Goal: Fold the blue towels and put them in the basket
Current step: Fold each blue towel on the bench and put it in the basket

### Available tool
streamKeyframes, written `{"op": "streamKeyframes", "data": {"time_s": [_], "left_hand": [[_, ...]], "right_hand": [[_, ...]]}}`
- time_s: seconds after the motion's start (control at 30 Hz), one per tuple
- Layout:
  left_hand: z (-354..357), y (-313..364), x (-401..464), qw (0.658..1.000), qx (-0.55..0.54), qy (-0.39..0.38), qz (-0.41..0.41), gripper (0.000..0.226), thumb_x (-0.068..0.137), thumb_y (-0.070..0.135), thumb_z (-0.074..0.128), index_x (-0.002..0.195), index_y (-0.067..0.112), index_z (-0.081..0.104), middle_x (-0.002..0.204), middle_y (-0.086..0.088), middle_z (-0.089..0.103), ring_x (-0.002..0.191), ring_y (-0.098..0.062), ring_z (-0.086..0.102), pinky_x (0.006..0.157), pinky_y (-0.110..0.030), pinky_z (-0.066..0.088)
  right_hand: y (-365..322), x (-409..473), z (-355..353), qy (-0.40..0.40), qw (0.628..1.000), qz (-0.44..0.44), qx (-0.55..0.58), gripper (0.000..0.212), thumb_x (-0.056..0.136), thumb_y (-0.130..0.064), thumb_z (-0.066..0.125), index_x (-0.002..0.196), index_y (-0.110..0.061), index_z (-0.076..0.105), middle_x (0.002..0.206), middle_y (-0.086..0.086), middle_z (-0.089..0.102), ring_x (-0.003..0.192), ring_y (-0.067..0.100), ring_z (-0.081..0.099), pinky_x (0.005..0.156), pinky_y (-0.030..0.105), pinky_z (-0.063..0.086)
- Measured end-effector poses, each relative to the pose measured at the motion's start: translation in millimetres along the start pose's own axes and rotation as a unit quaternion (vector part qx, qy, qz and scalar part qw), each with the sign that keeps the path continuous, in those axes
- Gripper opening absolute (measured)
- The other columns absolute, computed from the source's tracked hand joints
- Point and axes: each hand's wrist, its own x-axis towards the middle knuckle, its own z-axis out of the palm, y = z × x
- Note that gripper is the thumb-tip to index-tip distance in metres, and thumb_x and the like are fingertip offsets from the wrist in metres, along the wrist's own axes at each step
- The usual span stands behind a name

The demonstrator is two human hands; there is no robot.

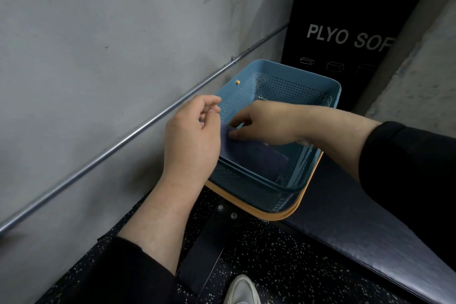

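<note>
A blue perforated basket [291,81] stands on a wood-edged seat [283,216] against the wall. Inside it lies a folded dark blue towel [256,155]. My right hand [266,122] reaches into the basket from the right and pinches the towel's upper left corner between thumb and fingers. My left hand [191,136] hovers over the basket's left rim, fingers loosely curled beside that same corner; whether it touches the towel is hidden.
A grey concrete wall with a metal pipe [118,145] runs along the left. A black and green plyo box [345,27] stands behind the basket. A padded dark bench [370,237] extends to the right. Speckled black floor and a white shoe [243,291] lie below.
</note>
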Motion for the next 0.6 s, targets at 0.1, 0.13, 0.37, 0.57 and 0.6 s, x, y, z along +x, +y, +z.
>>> {"op": "streamKeyframes", "data": {"time_s": [0.1,0.13,0.37,0.57,0.6], "left_hand": [[0,1,-1,1.0,0.0,0.0,0.004,0.031,0.084,0.025,0.048,0.104,0.023,0.072,0.091,0.012,0.071,0.088,-0.007,0.068,0.088,-0.035,0.056],[0,1,-1,1.0,-0.002,-0.001,0.003,0.031,0.085,0.026,0.048,0.104,0.023,0.072,0.091,0.012,0.071,0.088,-0.007,0.068,0.088,-0.035,0.056],[-2,2,-1,1.0,-0.008,0.0,-0.003,0.029,0.085,0.027,0.048,0.102,0.026,0.071,0.092,0.012,0.072,0.091,-0.007,0.069,0.089,-0.037,0.056],[0,2,-1,1.0,-0.006,0.001,-0.004,0.03,0.085,0.027,0.049,0.103,0.023,0.072,0.092,0.012,0.072,0.09,-0.006,0.069,0.09,-0.036,0.056],[0,3,-1,1.0,-0.006,-0.001,-0.004,0.03,0.085,0.027,0.049,0.103,0.023,0.072,0.093,0.012,0.072,0.09,-0.006,0.069,0.09,-0.035,0.056]], "right_hand": [[-2,-1,1,-0.041,0.999,-0.001,0.003,0.018,0.094,-0.047,0.06,0.095,-0.032,0.07,0.074,-0.003,0.065,0.065,0.013,0.059,0.061,0.029,0.049],[-2,0,4,-0.059,0.997,-0.003,-0.058,0.019,0.094,-0.047,0.059,0.093,-0.031,0.069,0.073,-0.004,0.064,0.067,0.014,0.059,0.06,0.028,0.046],[-1,11,15,-0.039,0.99,0.037,-0.131,0.033,0.096,-0.052,0.053,0.097,-0.022,0.068,0.09,0.002,0.069,0.089,0.025,0.063,0.076,0.034,0.048],[4,8,11,-0.01,0.998,0.037,-0.051,0.033,0.088,-0.053,0.065,0.113,-0.033,0.07,0.095,-0.004,0.072,0.08,0.013,0.066,0.078,0.03,0.052],[5,8,13,-0.016,0.997,0.043,-0.059,0.034,0.086,-0.053,0.067,0.112,-0.031,0.07,0.093,-0.003,0.073,0.078,0.013,0.066,0.078,0.029,0.053]]}}
